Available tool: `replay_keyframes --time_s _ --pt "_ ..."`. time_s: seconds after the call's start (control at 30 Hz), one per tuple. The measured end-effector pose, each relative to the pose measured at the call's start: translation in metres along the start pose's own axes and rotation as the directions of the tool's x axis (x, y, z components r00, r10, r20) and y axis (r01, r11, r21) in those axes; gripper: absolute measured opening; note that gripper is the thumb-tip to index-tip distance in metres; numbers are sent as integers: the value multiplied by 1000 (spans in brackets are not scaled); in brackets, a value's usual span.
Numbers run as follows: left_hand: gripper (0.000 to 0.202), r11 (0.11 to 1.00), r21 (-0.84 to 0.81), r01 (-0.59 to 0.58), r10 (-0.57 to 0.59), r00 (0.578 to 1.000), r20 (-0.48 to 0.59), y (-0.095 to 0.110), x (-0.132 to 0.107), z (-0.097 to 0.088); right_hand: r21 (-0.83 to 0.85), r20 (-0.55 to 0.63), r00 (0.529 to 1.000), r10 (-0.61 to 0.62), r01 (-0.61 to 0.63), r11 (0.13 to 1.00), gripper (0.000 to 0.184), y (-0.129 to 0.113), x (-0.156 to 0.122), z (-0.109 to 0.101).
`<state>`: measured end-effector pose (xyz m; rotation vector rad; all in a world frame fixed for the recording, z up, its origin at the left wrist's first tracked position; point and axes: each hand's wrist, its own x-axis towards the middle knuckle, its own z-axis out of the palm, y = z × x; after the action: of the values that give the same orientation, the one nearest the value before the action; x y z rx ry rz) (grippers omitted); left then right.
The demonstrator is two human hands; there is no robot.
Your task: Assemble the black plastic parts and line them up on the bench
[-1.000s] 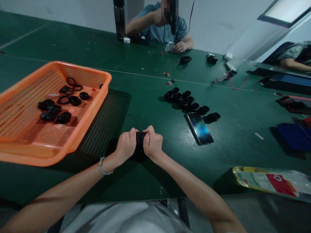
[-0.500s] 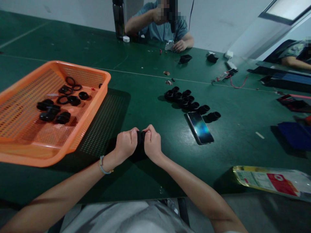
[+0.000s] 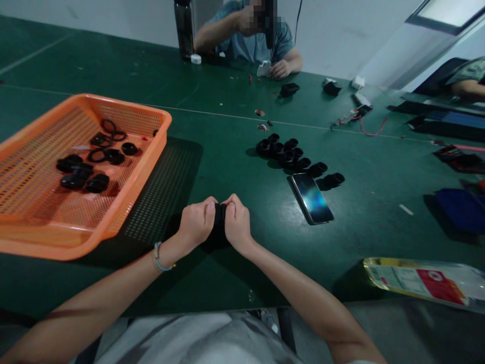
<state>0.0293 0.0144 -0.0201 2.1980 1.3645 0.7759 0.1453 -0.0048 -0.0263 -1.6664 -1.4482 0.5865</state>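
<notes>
My left hand (image 3: 195, 222) and my right hand (image 3: 237, 222) are both closed into fists around one small black round part (image 3: 219, 218), which they grip between them just above the green table (image 3: 212, 126). Only a narrow strip of the part shows between the knuckles. To the left stands an orange perforated basket (image 3: 125, 202) holding several black rings and caps (image 3: 85, 172). Beyond my hands lies a cluster of black cylindrical parts (image 3: 291, 156).
A phone (image 3: 311, 192) lies face up right of my hands. A plastic packet (image 3: 424, 283) rests at the table's near right edge. Across the table sits another person (image 3: 257, 40) beside a dark bottle (image 3: 184, 28). Tools, cables and blue items (image 3: 460, 207) lie at the right.
My two fists have drawn slightly closer together on the black part. Everything else stays where it was.
</notes>
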Motion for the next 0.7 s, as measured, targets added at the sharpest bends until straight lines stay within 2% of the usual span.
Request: replay_keyframes --time_s 0.07,0.13,0.27,0.33,0.4,0.5,0.7 --pt "46 993 -112 49 -47 999 25 2 1 0 -57 -34 996 -77 75 996 23 3 1 0" --pt "46 969 -221 113 -107 993 41 3 1 -1 -128 -74 975 -208 197 972 25 6 1 -1" --pt "51 895 -359 265 -247 964 96 5 2 -1 -272 -123 853 -508 463 844 24 12 4 -3" --pt "51 863 -385 328 -296 945 142 5 3 -1 -305 -129 794 -594 538 786 23 13 5 -5" --pt "51 846 -390 363 -322 932 168 5 3 -1 -314 -133 760 -636 576 754 22 13 6 -5" --pt "49 868 -361 340 -309 940 144 7 2 -1 -309 -136 762 -633 574 758 22 11 5 -4" --pt "47 936 -258 240 -226 971 83 8 -1 -1 -257 -122 838 -532 491 832 23 9 2 -1"
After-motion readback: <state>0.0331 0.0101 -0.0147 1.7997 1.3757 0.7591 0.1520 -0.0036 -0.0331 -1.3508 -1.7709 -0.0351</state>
